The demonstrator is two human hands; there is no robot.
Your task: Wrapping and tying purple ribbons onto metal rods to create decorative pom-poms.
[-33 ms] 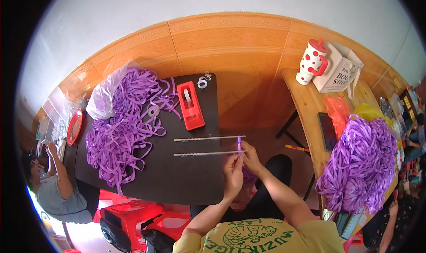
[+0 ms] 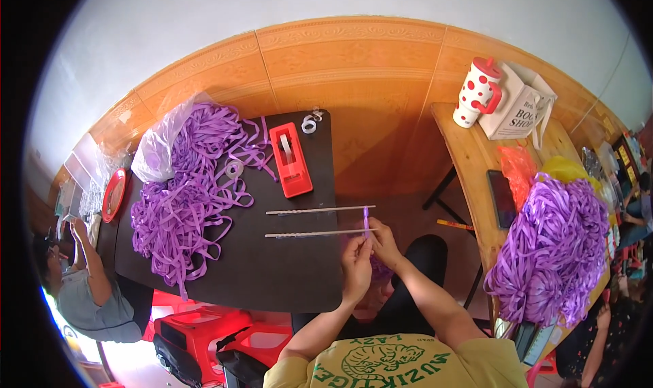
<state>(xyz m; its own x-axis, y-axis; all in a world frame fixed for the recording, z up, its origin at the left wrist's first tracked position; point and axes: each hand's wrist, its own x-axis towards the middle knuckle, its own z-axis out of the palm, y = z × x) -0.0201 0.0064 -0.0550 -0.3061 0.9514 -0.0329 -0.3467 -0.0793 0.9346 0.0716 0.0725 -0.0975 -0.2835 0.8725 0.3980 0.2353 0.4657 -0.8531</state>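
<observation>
Two thin metal rods, a far rod (image 2: pixel 320 210) and a near rod (image 2: pixel 320 235), stick out over the right edge of the dark table (image 2: pixel 286 272). A purple ribbon (image 2: pixel 366 219) spans the gap between their right ends. Just below the near rod's end, my left hand (image 2: pixel 356 265) is closed with thumb and fingers pinched on the ribbon. Beside it on the right, my right hand (image 2: pixel 385 245) is also closed at the ribbon, its fingertips partly hidden. More purple ribbon (image 2: pixel 381 272) shows dimly beneath my hands.
A tangled ribbon heap (image 2: pixel 180 218) covers the table's left side, near a red tape dispenser (image 2: pixel 291 160) and tape rolls. On the wooden table (image 2: pixel 469 163) at right are another ribbon pile (image 2: pixel 551 252), a phone (image 2: pixel 501 199), a dotted tumbler (image 2: pixel 476 95) and a bag. Another person (image 2: pixel 95 293) is at far left.
My right hand has drawn slightly down, away from the far rod, so more of the ribbon between the rods shows. My left hand stays almost in place.
</observation>
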